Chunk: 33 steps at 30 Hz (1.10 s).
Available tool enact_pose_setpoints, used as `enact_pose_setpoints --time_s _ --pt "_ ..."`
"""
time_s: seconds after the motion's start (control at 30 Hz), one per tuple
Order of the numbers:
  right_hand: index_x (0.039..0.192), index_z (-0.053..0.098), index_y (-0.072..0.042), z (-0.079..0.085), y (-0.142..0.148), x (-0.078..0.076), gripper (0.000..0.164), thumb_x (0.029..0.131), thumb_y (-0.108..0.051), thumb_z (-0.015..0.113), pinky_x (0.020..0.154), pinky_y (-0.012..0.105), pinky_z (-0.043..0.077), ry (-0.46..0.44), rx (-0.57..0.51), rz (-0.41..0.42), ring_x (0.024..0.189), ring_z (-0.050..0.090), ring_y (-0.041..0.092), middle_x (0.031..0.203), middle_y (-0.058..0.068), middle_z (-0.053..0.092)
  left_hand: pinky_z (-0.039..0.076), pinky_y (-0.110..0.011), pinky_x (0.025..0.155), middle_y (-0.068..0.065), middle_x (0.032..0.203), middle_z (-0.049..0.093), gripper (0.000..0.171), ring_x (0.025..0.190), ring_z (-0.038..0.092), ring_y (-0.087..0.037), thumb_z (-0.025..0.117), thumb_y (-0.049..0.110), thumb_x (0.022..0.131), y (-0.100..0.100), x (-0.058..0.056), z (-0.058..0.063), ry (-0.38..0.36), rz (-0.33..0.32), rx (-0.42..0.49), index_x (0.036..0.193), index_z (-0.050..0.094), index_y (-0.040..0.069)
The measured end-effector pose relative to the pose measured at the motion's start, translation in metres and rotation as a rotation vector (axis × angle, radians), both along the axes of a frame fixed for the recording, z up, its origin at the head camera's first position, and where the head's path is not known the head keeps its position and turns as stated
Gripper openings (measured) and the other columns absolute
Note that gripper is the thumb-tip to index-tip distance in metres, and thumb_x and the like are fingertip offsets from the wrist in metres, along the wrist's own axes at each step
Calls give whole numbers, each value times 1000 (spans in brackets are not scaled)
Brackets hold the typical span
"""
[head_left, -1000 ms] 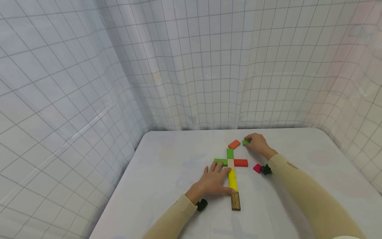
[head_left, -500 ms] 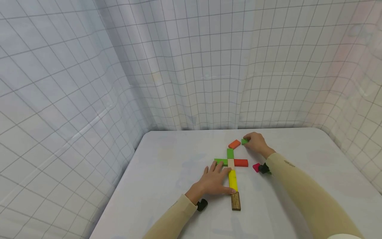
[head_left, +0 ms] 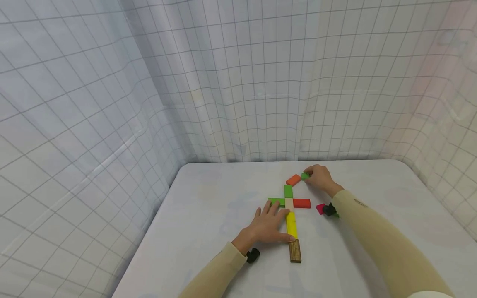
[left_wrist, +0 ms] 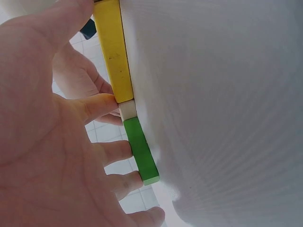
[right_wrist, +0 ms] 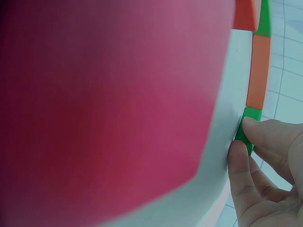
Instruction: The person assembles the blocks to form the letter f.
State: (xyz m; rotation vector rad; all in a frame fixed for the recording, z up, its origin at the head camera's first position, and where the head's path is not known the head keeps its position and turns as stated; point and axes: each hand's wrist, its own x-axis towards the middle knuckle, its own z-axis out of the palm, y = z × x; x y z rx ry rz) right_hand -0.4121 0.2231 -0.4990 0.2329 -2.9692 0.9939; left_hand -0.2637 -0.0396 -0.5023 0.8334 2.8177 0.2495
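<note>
My right hand (head_left: 321, 178) pinches a small green block (right_wrist: 252, 114) between thumb and fingers; its near end meets an orange block (right_wrist: 259, 71) lying at a slant. That orange block adjoins an upright green block (head_left: 288, 191). Below it, a cream block (head_left: 289, 203) forms the centre of a cross, with a red block (head_left: 302, 203) to its right and another green block (head_left: 276, 200) to its left. A long yellow block (head_left: 292, 225) and a brown wooden block (head_left: 295, 251) continue downward. My left hand (head_left: 265, 227) lies spread, fingertips touching the yellow, cream and left green blocks.
A pink block (head_left: 321, 209) lies below the right forearm, partly behind the black wrist camera (head_left: 329, 210), and looms large in the right wrist view. A bit of green shows beside it. White gridded curtains (head_left: 238, 82) surround the white table (head_left: 208, 198).
The right hand has shifted slightly left with the green block, closing the gap to the orange block. The left hand stays in place.
</note>
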Motion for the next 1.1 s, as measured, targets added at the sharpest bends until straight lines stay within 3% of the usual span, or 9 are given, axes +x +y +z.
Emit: enact_pose_setpoints --time_s 0.3,0.47,0.8,1.1 --pt "128 64 6 0 2 -2 43 88 -5 72 93 49 51 -9 23 0 105 58 36 120 25 64 21 -63 115 -3 164 22 89 152 12 -35 63 75 81 1 0 -1 10 -4 -5 154 37 33" --pt "131 63 5 8 4 2 45 88 -7 72 91 48 52 -29 55 20 106 58 38 122 28 62 20 -63 115 -3 164 22 87 152 12 -35 63 74 82 1 1 0 -1 1 -4 154 37 33" --pt "130 64 4 31 11 19 46 87 -11 74 88 52 51 5 94 82 105 59 40 121 29 63 18 -63 116 -3 165 19 89 152 9 -35 62 75 82 0 -2 -1 -5 0 -2 155 35 33" --pt "127 67 1 42 15 39 44 86 -11 78 79 44 55 45 137 119 96 61 35 116 24 65 17 -64 116 -5 165 20 88 152 9 -36 63 74 82 0 0 1 -21 7 15 155 36 32"
